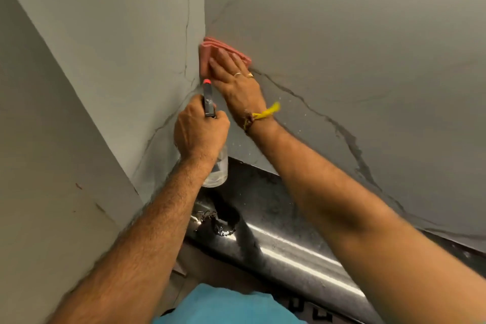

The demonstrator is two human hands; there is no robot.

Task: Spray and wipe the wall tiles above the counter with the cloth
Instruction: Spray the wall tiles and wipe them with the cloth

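Left hand is gripping the bottle upright, nozzle aiming at the corner; right hand is pressing the cloth flat-fingered against the tiles. No labels readable.

My pink cloth, folded in layers, lies flat against the pale grey, dark-veined wall tiles, tucked into the corner. My spray bottle is clear, with a grey head and red nozzle, upright just below the cloth, above the counter.

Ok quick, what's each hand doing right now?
Left hand: closed around the spray bottle.
Right hand: open, flat fingers pressing the pink cloth on the wall tiles.
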